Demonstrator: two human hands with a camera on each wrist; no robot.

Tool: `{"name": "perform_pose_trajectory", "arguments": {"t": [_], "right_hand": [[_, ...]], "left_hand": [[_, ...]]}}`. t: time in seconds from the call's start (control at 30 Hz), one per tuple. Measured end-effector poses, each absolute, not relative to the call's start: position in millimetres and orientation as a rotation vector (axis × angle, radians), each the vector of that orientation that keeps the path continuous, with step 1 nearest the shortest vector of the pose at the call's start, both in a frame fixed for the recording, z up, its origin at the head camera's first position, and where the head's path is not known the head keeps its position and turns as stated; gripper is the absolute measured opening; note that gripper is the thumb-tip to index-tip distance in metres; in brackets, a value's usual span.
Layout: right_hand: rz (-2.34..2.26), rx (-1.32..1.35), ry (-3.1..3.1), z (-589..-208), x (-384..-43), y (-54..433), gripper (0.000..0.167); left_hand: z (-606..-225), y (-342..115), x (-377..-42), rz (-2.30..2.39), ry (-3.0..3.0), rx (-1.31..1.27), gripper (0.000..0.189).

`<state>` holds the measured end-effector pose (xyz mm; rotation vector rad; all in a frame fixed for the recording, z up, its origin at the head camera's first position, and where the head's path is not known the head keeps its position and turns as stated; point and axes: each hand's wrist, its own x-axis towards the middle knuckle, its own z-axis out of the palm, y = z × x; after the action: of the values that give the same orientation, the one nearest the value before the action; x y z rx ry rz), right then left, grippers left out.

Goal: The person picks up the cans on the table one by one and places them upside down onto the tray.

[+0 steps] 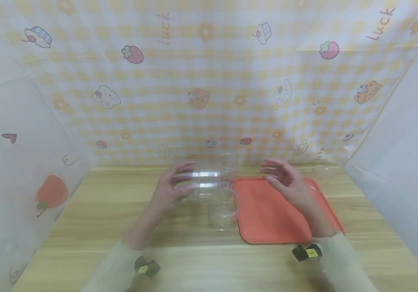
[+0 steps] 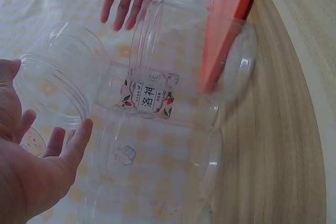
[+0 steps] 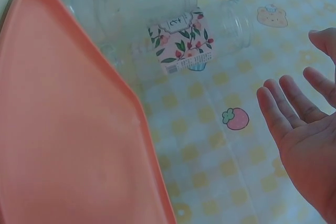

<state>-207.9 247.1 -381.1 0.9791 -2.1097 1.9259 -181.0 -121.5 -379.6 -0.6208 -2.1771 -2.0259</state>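
Note:
My left hand (image 1: pixel 169 184) grips a clear plastic jar (image 1: pixel 206 180), which lies on its side in the air above the table. In the left wrist view the thumb and fingertips of that hand press around the mouth end of the jar (image 2: pixel 63 74). Beside it stand several more clear jars, among them a front one (image 1: pixel 223 217) and one with a floral label (image 2: pixel 149 95). Over the orange tray (image 1: pixel 267 215) my right hand (image 1: pixel 285 178) hovers with its fingers spread and nothing held, as the right wrist view also shows.
Behind the tray's right corner stands another clear container (image 1: pixel 321 173). A yellow checked cloth (image 1: pixel 216 77) hangs along the back of the wooden table (image 1: pixel 121 211). White sheets (image 1: pixel 22 162) close off both sides. The see-through jars overlap, which blurs their outlines.

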Motion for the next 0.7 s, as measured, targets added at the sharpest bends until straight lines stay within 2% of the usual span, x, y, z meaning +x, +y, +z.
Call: {"name": "perform_pose_trajectory", "arguments": {"t": [0.7], "right_hand": [[1.958, 0.967, -2.105, -377.1, -208.3, 232.6, 0.048]], "left_hand": [[-376.6, -113.6, -181.7, -2.017, -2.175, -0.651, 0.062]]}}
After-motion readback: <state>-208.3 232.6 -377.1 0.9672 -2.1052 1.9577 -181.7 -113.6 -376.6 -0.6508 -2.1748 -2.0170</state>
